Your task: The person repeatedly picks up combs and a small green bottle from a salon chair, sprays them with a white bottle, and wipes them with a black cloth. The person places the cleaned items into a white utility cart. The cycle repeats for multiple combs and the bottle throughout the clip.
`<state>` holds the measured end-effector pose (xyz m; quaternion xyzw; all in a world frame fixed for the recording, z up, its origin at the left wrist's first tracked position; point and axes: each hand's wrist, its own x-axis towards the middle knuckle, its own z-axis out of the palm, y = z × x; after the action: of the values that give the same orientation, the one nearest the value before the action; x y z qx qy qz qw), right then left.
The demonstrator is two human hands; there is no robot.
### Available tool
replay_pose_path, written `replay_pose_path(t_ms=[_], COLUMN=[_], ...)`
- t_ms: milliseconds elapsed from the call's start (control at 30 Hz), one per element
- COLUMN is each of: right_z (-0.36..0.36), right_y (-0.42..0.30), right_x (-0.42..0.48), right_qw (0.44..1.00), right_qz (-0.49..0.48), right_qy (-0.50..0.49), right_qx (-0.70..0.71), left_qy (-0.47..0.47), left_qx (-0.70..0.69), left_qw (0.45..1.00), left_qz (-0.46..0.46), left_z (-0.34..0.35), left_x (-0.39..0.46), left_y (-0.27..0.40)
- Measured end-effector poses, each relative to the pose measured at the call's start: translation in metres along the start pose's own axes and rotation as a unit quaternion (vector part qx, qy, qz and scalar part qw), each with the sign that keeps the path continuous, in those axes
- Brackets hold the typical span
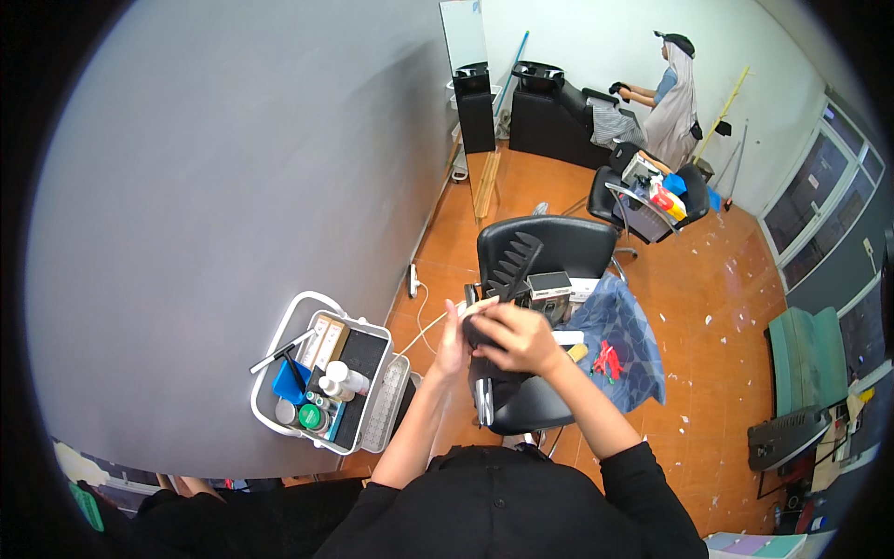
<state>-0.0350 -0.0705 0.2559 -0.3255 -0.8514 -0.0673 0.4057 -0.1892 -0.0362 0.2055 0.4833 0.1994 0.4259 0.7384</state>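
Held up in front of my chest is a black wide-toothed comb or comb-like tool (517, 264), its teeth pointing to the left. My left hand (455, 344) supports the lower dark part of it from the left side. Slightly blurred, my right hand (518, 338) curls its fingers over a rounded black part (478, 334) between the two palms. Whether that rounded part belongs to the comb cannot be told. Behind the hands, a black salon chair (548, 234) bears boxes (550, 290), a blue patterned cloth (618, 335) and red clips (607, 360).
Left stands a white trolley (293, 426) with bottles, jars and a blue cup (291, 383). A cable (421, 318) runs along the floor by the wall. Further off are a second loaded chair (607, 192), a shampoo basin chair (545, 115) and a person (674, 105). A green sofa (807, 360) stands right.
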Motion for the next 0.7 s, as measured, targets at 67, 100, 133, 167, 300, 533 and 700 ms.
replay_pose_path(t_ms=[67, 100, 133, 167, 300, 533, 700], right_z=[-0.008, -0.014, -0.019, -0.023, -0.023, 0.016, 0.008], right_y=[0.012, 0.018, 0.023, 0.029, 0.034, -0.015, 0.001], right_x=[0.009, 0.011, 0.015, 0.019, 0.023, 0.0, 0.003], right_qw=[0.997, 0.99, 0.976, 0.955, 0.929, 0.997, 0.999], right_qz=[0.027, 0.053, 0.094, 0.134, 0.216, 0.07, -0.01], right_qy=[0.069, 0.111, 0.166, 0.219, 0.249, 0.034, 0.033], right_qx=[-0.033, -0.067, -0.108, -0.148, -0.171, -0.011, -0.029], left_qy=[-0.011, -0.006, -0.001, 0.005, -0.013, 0.089, 0.056], left_qx=[-0.058, -0.015, 0.029, 0.073, 0.057, -0.04, -0.047], left_qw=[0.998, 1.0, 0.999, 0.997, 0.998, 0.995, 0.997], left_qz=[-0.016, -0.021, -0.026, -0.03, -0.026, 0.013, -0.036], left_z=[0.008, 0.01, 0.012, 0.013, 0.01, 0.01, 0.008], left_x=[-0.003, -0.003, -0.002, -0.002, -0.002, 0.003, -0.002], left_y=[0.005, 0.009, 0.012, 0.013, 0.005, 0.003, 0.011])
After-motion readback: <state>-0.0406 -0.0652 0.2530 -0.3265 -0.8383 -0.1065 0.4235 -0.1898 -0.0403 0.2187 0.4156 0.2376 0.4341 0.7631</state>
